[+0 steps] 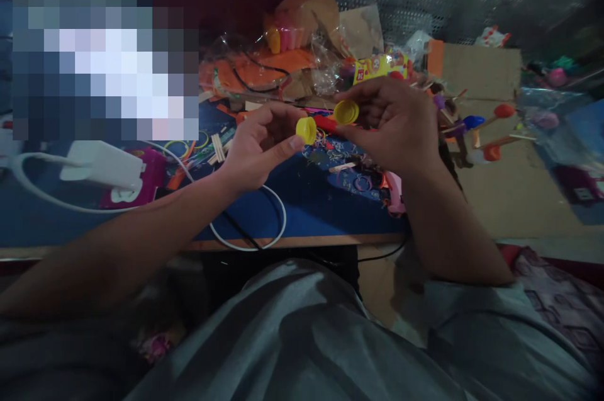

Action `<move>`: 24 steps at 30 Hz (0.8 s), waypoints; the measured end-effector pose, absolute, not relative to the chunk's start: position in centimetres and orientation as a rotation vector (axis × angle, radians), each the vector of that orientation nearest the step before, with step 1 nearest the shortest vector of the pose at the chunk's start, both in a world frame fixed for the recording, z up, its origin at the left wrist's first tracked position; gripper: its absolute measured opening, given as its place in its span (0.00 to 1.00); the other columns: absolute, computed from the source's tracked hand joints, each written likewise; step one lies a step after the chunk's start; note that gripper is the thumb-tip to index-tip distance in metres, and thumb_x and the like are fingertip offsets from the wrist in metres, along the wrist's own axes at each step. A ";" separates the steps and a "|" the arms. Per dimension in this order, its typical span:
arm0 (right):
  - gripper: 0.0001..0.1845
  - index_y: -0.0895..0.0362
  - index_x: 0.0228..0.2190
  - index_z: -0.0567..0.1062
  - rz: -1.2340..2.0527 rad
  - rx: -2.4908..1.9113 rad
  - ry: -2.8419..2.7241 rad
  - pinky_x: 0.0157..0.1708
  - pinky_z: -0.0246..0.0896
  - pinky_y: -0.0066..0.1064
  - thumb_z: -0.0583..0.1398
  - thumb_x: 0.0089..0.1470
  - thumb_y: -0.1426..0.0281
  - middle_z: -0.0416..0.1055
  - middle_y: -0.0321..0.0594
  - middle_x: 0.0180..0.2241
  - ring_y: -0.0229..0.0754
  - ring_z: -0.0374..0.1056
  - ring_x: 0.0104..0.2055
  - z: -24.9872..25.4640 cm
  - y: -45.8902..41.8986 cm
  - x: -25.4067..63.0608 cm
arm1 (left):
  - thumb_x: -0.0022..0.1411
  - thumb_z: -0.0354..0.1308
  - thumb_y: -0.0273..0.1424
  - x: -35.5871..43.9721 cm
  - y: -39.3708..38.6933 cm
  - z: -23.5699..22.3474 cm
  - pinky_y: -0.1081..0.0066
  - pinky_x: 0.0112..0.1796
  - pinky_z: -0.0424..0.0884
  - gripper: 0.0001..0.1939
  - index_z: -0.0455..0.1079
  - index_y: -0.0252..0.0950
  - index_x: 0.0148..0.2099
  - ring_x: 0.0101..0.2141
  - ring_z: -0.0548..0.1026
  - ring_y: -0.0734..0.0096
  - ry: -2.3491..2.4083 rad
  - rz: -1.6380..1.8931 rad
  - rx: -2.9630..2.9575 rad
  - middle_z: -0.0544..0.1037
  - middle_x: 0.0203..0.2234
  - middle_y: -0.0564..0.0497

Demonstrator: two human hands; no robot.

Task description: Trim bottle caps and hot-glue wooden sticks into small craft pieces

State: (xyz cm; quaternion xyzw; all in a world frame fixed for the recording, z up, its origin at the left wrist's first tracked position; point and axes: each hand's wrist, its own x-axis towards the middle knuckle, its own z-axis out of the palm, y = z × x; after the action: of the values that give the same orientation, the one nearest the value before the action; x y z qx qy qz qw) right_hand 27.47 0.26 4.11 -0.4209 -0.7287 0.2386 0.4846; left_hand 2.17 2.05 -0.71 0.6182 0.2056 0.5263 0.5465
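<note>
Between the thumb and fingers of my left hand (264, 143) is a small yellow tub (306, 130), tilted with its rim toward the right. My right hand (389, 121) pinches a round yellow lid (346, 112), its inner side facing me. Tub and lid are apart, with a narrow gap between them. Behind that gap lies a red object (325, 124) whose kind I cannot make out. Both hands hover over the blue tabletop (325, 206). What the tub contains cannot be seen.
A white charger (101, 165) sits in a magenta socket block (148, 177) at left, its white cable (283, 218) looping near the front edge. Scraps and sticks litter the middle. At right, colored balls on sticks (474, 123) stand by cardboard (514, 187). A yellow packet (382, 66) lies behind.
</note>
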 end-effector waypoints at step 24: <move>0.23 0.46 0.55 0.80 0.598 -0.963 -1.847 0.58 0.82 0.53 0.72 0.63 0.52 0.81 0.46 0.54 0.55 0.81 0.56 5.1 -2.7 25.6 | 0.56 0.83 0.48 2.2 1.7 -0.1 0.69 0.39 0.87 0.25 0.79 0.44 0.49 0.37 0.84 0.69 0.452 1.220 1.431 0.84 0.42 0.50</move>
State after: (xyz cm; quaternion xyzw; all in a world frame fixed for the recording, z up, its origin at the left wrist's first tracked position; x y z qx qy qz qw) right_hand 25.64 -2.75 5.15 -0.3926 -0.7531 0.2438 0.4683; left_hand 2.24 1.73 -0.09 0.6091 0.1925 0.5191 0.5678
